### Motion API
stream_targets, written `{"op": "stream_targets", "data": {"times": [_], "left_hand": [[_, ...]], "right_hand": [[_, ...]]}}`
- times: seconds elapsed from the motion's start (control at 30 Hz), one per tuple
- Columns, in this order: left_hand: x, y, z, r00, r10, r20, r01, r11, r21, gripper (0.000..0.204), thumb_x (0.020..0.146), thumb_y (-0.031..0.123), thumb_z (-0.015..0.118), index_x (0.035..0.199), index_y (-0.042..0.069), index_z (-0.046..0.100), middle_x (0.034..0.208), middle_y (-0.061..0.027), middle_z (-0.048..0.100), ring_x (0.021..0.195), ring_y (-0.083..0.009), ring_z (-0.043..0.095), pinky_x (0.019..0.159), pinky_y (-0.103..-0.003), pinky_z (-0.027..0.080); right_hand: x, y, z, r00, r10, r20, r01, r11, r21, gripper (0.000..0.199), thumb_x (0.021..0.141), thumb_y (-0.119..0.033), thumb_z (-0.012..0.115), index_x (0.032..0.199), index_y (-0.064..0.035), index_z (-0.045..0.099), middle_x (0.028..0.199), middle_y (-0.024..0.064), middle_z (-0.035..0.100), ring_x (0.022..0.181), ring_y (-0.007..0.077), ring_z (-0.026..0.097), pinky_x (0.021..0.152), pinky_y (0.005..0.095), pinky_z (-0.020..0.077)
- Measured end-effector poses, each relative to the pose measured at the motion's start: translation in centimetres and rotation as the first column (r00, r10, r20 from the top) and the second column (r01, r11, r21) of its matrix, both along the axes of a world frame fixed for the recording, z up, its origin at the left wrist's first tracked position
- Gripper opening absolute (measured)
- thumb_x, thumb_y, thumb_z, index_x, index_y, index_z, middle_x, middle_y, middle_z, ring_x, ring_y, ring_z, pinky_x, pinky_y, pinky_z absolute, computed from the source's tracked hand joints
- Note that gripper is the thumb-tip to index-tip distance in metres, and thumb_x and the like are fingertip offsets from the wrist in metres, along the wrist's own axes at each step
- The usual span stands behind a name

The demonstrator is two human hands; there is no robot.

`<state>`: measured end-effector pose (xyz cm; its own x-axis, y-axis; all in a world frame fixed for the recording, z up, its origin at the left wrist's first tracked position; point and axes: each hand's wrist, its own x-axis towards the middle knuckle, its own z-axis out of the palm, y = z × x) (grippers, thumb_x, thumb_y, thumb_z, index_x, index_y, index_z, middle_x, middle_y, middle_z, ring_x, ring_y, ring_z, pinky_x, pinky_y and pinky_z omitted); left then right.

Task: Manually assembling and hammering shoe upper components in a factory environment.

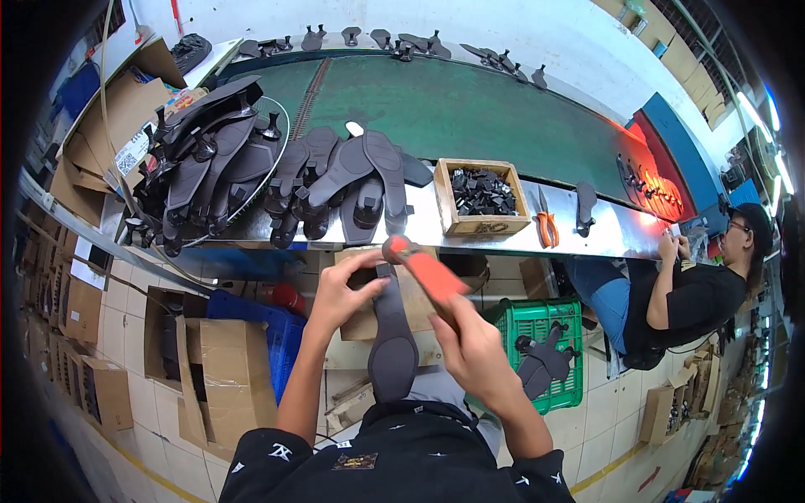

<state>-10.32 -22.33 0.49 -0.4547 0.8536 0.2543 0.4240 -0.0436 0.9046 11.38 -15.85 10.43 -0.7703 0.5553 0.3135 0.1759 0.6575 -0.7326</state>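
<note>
My left hand (pixel 340 289) grips the upper end of a dark grey shoe sole (pixel 391 344) that stands upright over my lap. My right hand (pixel 474 348) holds a hammer with an orange handle (pixel 428 272), its head near the top of the sole by my left fingers. In front of me, on the metal bench edge (pixel 503 239), lies a heap of dark soles with heels (pixel 335 180). Beside them stands a small wooden box of black parts (pixel 482 194).
A green conveyor belt (pixel 470 109) runs behind the bench. Orange-handled pliers (pixel 547 226) and one sole (pixel 585 205) lie to the right. A green crate (pixel 549 335) with soles sits below. Cardboard boxes (pixel 218 369) stand left. A person in black (pixel 696 293) sits at right.
</note>
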Motion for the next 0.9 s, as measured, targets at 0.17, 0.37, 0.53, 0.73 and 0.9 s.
{"op": "stream_targets", "data": {"times": [0.17,0.37,0.53,0.73,0.9], "left_hand": [[0.6,-0.5,-0.3,0.931,-0.020,-0.366,-0.059,0.977,-0.203,0.110,0.075,0.033,0.080,0.156,0.007,0.012,0.121,-0.0023,0.068,0.133,-0.0242,0.047,0.117,-0.050,0.017],[0.5,-0.6,-1.2,0.947,-0.013,-0.322,-0.087,0.952,-0.295,0.106,0.076,0.037,0.077,0.157,0.013,0.013,0.129,0.0048,0.064,0.146,-0.0237,0.031,0.116,-0.062,-0.005],[0.5,-0.7,-0.2,0.894,-0.022,-0.447,-0.098,0.964,-0.245,0.050,0.079,0.042,0.074,0.124,0.019,0.067,0.134,0.0044,0.061,0.145,-0.0250,0.033,0.116,-0.063,-0.006],[1.2,-1.9,0.1,0.824,0.071,-0.562,-0.046,0.997,0.059,0.026,0.085,0.024,0.072,0.107,0.010,0.075,0.108,-0.0039,0.073,0.125,-0.0247,0.058,0.114,-0.050,0.027],[5.7,-6.0,7.6,0.936,-0.351,0.028,0.346,0.933,0.100,0.017,0.085,0.012,0.071,0.096,0.000,0.073,0.078,-0.0106,0.068,0.069,-0.0195,0.065,0.062,-0.030,0.049]], "right_hand": [[0.5,-1.4,-0.2,0.996,-0.012,-0.093,0.016,0.999,0.046,0.032,0.093,-0.003,0.059,0.122,0.0063,0.050,0.108,0.0281,0.061,0.083,0.0436,0.066,0.067,0.0440,0.0547],[0.6,-1.0,0.1,0.991,-0.012,-0.135,0.043,0.971,0.235,0.033,0.096,-0.003,0.055,0.127,0.0072,0.049,0.087,0.0129,0.066,0.079,0.0212,0.068,0.066,0.0377,0.0510],[-0.7,-0.6,-3.8,0.922,-0.005,0.386,0.028,0.998,-0.056,0.029,0.095,-0.004,0.056,0.121,0.0062,0.048,0.083,0.0245,0.064,0.071,0.0399,0.066,0.059,0.0432,0.0491],[1.1,1.0,0.3,0.995,-0.077,0.058,0.077,0.997,-0.004,0.035,0.092,-0.006,0.060,0.124,0.0008,0.049,0.087,0.0239,0.066,0.074,0.0422,0.066,0.060,0.0449,0.0530],[0.6,4.6,-3.7,0.999,0.025,0.028,-0.034,0.928,0.372,0.049,0.086,-0.012,0.068,0.131,-0.0008,0.051,0.105,0.0163,0.066,0.079,0.0325,0.069,0.062,0.0377,0.0561]]}}
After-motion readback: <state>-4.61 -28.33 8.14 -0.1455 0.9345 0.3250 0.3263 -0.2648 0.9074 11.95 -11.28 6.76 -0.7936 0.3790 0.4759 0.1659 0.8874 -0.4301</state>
